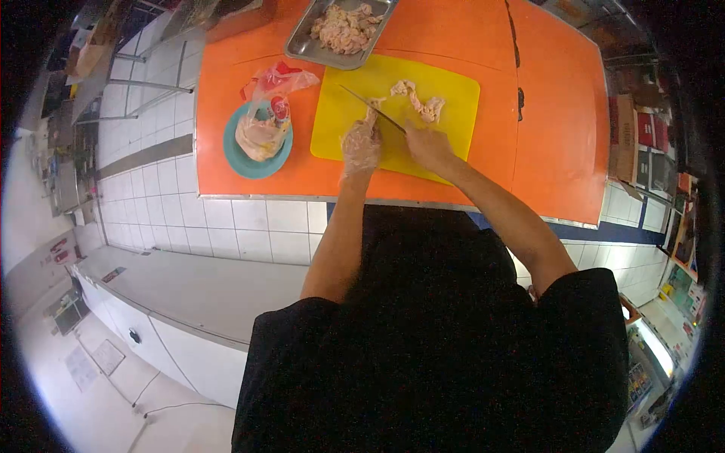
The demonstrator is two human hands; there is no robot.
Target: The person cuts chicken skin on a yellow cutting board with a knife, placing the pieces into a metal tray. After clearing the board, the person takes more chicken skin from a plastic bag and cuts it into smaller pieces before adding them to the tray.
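Note:
My left hand point(362, 146), in a clear plastic glove, is closed on a piece of raw chicken point(372, 113) on the yellow cutting board point(332, 98). My right hand point(429, 143) grips the handle of a knife point(389, 119). Its blade slants up to the left and crosses over the chicken piece just beyond my left fingers. Pale trimmed chicken pieces point(430, 109) lie on the board past the knife, toward its right side.
Left of the board, a teal bowl point(236, 157) holds a large piece of raw chicken point(258, 139) beside a red-and-clear plastic bag point(283, 78). A metal tray point(304, 50) of cut chicken point(346, 30) stands at the far side of the orange table point(559, 121). Behind me is a white chest unit point(196, 294).

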